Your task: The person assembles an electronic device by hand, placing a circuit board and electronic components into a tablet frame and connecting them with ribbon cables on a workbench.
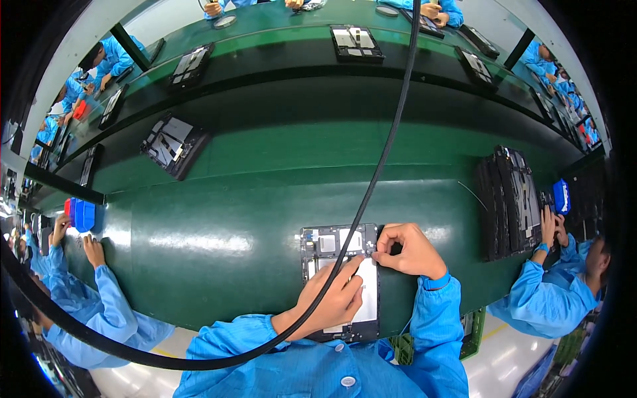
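An opened tablet point(369, 286), its back off and its inner parts and pale battery area showing, lies on the green bench right in front of me. Across it from the lower left reaches my left hand point(326, 296). Its index finger is stretched out onto the upper right part of the tablet, with the other fingers loosely bent. At the tablet's right edge is my right hand point(410, 249), thumb and index finger pinched together close to the left index fingertip. Whatever lies in that pinch is too small to make out. A black cable point(375, 179) passes in front of my left hand.
A stack of opened tablets point(504, 205) stands on the right, near a co-worker's hands point(548, 225) and a blue bin point(561, 196). Another tablet point(171, 144) lies at the far left. Red and blue bins point(82, 215) sit beside another worker. More tablets point(357, 44) rest on the shelf behind.
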A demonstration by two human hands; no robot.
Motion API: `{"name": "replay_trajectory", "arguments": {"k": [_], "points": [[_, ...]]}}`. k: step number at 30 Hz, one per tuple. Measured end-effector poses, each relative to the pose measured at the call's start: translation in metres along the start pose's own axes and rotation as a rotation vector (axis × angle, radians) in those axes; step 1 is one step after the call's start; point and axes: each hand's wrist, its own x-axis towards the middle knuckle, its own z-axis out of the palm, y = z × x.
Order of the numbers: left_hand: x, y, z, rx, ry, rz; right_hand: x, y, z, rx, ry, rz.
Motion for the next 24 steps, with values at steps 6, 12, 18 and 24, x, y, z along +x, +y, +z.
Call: {"name": "replay_trajectory", "arguments": {"k": [6,12,18,24], "points": [[0.000,-0.007,0.012,0.112,-0.040,0.068,0.000,0.003,-0.003,-0.005,0.000,-0.030],[0.008,-0.007,0.014,0.076,-0.066,0.095,-0.002,0.003,-0.008,-0.048,-0.003,-0.057],[0.016,-0.004,0.020,0.085,-0.068,0.152,-0.003,0.014,-0.011,-0.032,0.007,-0.058],[0.019,-0.003,0.028,0.193,-0.112,0.207,0.005,0.010,-0.008,0.000,0.109,-0.038]]}}
